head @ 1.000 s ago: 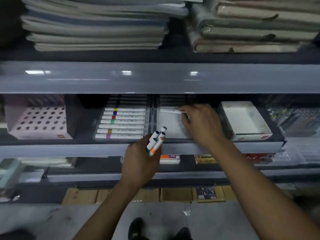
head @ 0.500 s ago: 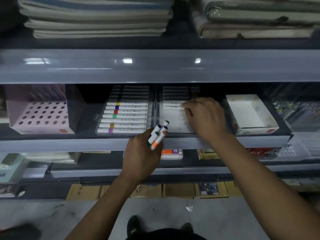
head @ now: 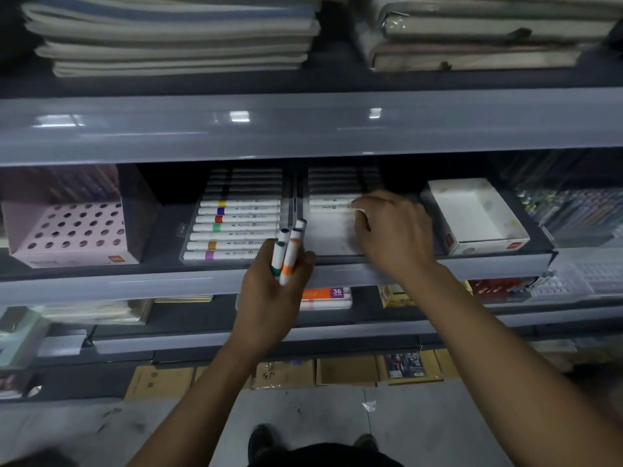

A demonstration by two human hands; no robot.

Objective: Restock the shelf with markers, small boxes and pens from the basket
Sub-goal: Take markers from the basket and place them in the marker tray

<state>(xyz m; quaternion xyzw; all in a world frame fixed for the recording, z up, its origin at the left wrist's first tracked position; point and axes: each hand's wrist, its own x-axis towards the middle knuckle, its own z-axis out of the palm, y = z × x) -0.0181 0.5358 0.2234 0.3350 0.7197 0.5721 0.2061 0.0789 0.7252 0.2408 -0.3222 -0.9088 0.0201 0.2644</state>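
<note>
My left hand grips a small bundle of white markers with green and orange bands, upright, in front of the middle shelf's edge. My right hand reaches into the right clear tray and pinches a white marker at its fingertips, beside two markers lying at the tray's back. The left clear tray holds a full row of white markers with coloured bands. The basket is out of view.
A pink box with round holes stands at the left of the shelf, and an open white box at the right. Stacked sketchbooks fill the shelf above. A "36" marker pack lies on the shelf below. Cardboard boxes line the floor.
My right hand has shifted slightly forward in the right tray while laying markers at its back. The left hand has kept its bundle in about the same place. The camera has tilted a little.
</note>
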